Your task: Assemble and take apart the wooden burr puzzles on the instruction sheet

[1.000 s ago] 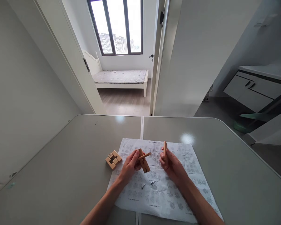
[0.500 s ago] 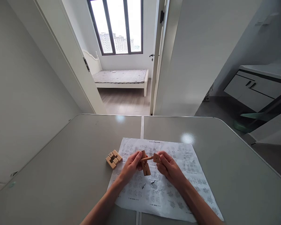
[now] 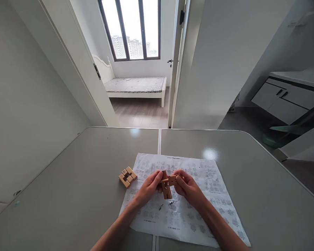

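Observation:
My left hand (image 3: 149, 186) grips a notched wooden puzzle block (image 3: 166, 191) over the printed sheet. A thin wooden rod-like piece lies across that block, its left end by my left thumb. My right hand (image 3: 187, 184) pinches a small wooden block (image 3: 172, 180) at the rod's right end, against the notched block. Beneath the hands lies a creased instruction sheet (image 3: 209, 216) covered in small diagrams. To its left, an interlocked group of wooden blocks (image 3: 128, 176) touches or nearly touches the paper. Two small dark shiny bits (image 3: 161, 207) rest on the sheet.
The grey table (image 3: 81, 195) has a seam down its middle and rounded far corners. Past its far edge, a doorway opens on a bed (image 3: 136, 85) below a window (image 3: 133, 31). White cabinets (image 3: 282, 97) stand at the right.
My right hand has moved its small block left, closer to the notched block. My left hand has shifted slightly right. The group of blocks on the table has stayed put.

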Action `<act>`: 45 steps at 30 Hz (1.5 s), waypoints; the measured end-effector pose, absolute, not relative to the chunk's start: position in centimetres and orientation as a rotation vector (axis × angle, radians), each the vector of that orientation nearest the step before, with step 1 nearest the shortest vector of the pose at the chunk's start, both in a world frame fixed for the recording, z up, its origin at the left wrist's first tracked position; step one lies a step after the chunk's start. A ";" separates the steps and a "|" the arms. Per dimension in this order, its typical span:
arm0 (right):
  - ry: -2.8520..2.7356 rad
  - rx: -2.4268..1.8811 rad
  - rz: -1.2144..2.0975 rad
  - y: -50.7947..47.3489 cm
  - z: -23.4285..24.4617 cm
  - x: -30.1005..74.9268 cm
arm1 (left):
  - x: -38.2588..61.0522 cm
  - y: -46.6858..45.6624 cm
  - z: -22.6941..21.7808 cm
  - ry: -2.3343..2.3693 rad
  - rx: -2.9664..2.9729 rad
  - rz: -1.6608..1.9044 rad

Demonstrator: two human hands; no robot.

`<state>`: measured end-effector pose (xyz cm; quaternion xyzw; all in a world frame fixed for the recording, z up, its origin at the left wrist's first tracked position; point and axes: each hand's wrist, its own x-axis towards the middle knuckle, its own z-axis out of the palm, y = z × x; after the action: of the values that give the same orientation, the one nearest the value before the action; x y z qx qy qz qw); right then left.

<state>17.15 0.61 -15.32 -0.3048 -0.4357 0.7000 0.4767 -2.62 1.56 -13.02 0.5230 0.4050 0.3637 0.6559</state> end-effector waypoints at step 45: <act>-1.351 -0.765 1.725 0.2 -15.3 16.1 | -3.1 1.4 -12.9 0.649 0.819 0.848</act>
<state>16.11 0.25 -15.32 -0.3022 -0.5339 0.6814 0.3991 -3.10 1.43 -12.87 0.3795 0.3005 0.3926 0.7820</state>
